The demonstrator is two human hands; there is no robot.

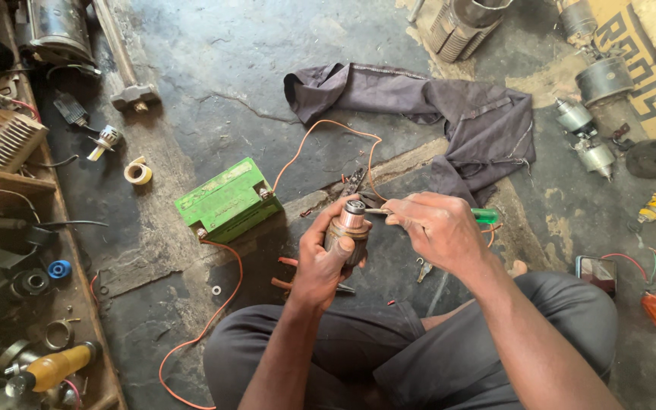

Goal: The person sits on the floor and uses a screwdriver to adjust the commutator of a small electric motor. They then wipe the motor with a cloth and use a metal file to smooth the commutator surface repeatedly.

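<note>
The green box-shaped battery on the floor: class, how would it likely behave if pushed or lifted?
The green battery looks rigid and blocky, so it would probably slide, not roll. It lies flat on rough stone, so tipping seems unlikely. Orange wires run from it, so they might tug or snag when it moves.

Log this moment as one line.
left hand: grips metal motor part | right hand: holds green-handled screwdriver to it | green battery beside
</note>
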